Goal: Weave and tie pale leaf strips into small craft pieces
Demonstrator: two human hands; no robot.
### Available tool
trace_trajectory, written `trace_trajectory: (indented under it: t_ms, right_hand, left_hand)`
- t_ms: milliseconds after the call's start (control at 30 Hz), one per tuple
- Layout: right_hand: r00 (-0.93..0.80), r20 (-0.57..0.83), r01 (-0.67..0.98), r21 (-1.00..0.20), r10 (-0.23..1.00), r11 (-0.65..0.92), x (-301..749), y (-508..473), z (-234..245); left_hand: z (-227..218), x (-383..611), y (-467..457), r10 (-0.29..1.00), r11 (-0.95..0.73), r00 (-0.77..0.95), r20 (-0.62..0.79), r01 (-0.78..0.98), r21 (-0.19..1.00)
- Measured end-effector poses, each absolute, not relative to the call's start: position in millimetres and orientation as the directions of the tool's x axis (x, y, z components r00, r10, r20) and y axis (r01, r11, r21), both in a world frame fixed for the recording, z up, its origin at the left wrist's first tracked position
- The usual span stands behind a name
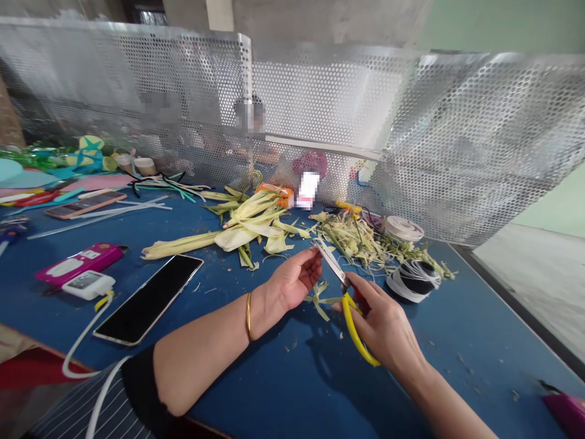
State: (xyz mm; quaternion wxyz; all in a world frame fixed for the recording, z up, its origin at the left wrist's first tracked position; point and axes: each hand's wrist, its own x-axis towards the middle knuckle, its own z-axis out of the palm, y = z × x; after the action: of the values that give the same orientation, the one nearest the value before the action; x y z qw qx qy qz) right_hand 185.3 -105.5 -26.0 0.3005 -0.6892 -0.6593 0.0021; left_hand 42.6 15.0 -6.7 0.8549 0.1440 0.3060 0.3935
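Note:
My right hand grips a pair of scissors with yellow handles, blades pointing up and to the left. My left hand, a gold bangle on its wrist, has its fingers curled in a pinch at the blade tips; whatever is between them is too small to make out. Just below and between the hands is a small knotted piece of pale green husk, one strip reaching toward my right fingers. Beyond my left hand lie pale corn husks. A heap of husk scraps is behind the scissors.
A spool of white cord stands right of my right hand, near a white tape roll. Left lie a black-screened phone, a magenta device and a cabled white gadget. A perforated metal screen borders the blue table; a person sits behind it.

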Motion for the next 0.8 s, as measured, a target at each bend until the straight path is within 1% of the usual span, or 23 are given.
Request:
trace_trajectory:
  t_ms: [333,500,667,800]
  right_hand:
    - [0.123,0.347,0.895,-0.444,0.93,0.048,178.6,-104.7,-30.4]
    - [0.117,0.345,0.901,-0.431,0.931,0.046,178.9,-104.7,-30.6]
    - [0.151,0.323,0.899,-0.438,0.934,0.006,178.7,-104.9,-32.4]
    - [0.168,0.319,0.883,-0.47,0.933,0.002,175.8,-105.3,-30.4]
  left_hand:
    - [-9.2,45.4,14.6,0.748,0.664,0.526,-0.404,-0.59,0.46]
    - [-8.0,44.8,15.6,0.758,0.652,0.499,-0.419,-0.583,0.485]
    - [-7.4,45.2,17.2,0.786,0.618,0.457,-0.417,-0.575,0.536]
    - [-6.9,44.1,18.2,0.787,0.616,0.455,-0.415,-0.564,0.55]
